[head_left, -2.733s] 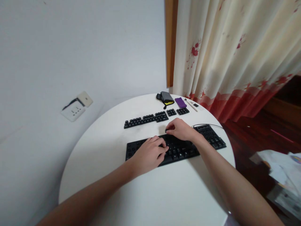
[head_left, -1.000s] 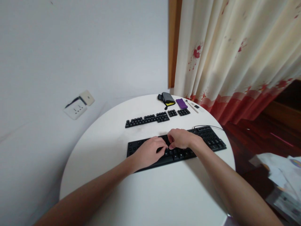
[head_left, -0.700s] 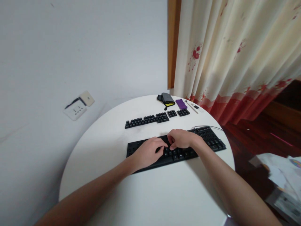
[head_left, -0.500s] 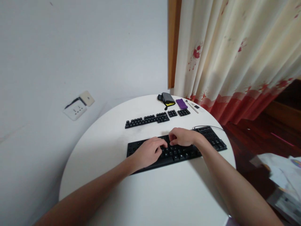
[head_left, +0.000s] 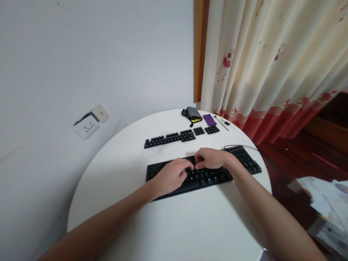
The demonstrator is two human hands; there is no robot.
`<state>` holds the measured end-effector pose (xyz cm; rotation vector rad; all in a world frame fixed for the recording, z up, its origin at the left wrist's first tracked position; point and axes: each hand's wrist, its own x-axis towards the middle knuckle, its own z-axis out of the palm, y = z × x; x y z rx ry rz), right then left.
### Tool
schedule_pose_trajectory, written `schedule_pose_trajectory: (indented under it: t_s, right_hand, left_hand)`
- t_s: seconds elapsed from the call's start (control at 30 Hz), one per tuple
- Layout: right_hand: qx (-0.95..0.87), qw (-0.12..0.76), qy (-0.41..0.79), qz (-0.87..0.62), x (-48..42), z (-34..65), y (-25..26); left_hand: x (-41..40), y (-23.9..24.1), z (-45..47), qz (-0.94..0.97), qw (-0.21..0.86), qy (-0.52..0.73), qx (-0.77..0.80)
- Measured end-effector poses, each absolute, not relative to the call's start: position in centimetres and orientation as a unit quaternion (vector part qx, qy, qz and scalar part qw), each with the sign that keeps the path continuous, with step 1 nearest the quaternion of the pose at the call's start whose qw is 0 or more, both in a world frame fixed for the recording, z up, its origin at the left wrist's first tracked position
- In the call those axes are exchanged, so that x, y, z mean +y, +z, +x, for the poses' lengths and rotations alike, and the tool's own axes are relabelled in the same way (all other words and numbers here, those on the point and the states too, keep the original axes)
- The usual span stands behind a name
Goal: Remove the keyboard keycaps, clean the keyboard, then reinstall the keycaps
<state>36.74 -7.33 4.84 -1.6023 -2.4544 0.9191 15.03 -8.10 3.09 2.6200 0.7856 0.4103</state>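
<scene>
A black keyboard point(head_left: 194, 185) lies slightly slanted on the round white table; some key positions on its left show no caps. Over its middle is my left hand point(head_left: 172, 174), fingers curled and bent down onto the keys, thumb tucked under the index finger. Just right of it, my right hand point(head_left: 210, 158) is closed in a pinch, fingertips pointing down at the keys by the left fingertips. Whatever small thing the fingers may hold is hidden. Behind the keyboard, loose black keycaps point(head_left: 170, 139) stand grouped in rows, with smaller keycap blocks point(head_left: 212, 129) to their right.
At the table's back are a grey and black pouch point(head_left: 193, 114) with yellow lining, a purple cloth point(head_left: 209, 120) and a white pen-like tool point(head_left: 222, 123). A cable point(head_left: 239, 146) runs behind the keyboard. The wall has a socket point(head_left: 86, 127); a curtain point(head_left: 244, 72) hangs at right.
Both hands stay at almost the same place on the keyboard. The right fingertips have shifted very slightly; the whole view has moved a little.
</scene>
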Motion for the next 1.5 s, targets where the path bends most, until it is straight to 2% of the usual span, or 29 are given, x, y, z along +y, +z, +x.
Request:
schedule_pose_trajectory:
  t_s: [0.23, 0.63, 1.03, 1.23, 1.4, 1.5]
  right_hand:
    - [-0.788, 0.006, 0.28, -0.548, -7.3, 36.3, 4.5]
    - [-0.752, 0.081, 0.249, -0.605, -7.1, 35.7, 4.3]
    - [-0.744, 0.094, 0.246, -0.615, -7.2, 35.7, 4.2]
    - [-0.745, 0.084, 0.241, -0.617, -7.0, 35.7, 4.3]
    - [-0.742, 0.085, 0.244, -0.618, -7.1, 35.7, 4.6]
    - [-0.74, 0.088, 0.254, -0.617, -7.0, 35.8, 4.7]
  left_hand:
    - [-7.7, 2.6, 14.9, 0.945, 0.179, 0.129, 0.242]
    - [-7.9, 2.4, 15.0, 0.932, 0.182, 0.162, 0.267]
    - [-7.6, 2.6, 14.9, 0.926, 0.19, 0.186, 0.268]
    - [-4.0, 4.2, 15.2, 0.899, 0.083, 0.264, 0.34]
    - [0.8, 3.4, 17.1, 0.898, -0.015, 0.176, 0.402]
    - [2.4, 2.5, 18.0, 0.9, -0.033, 0.155, 0.405]
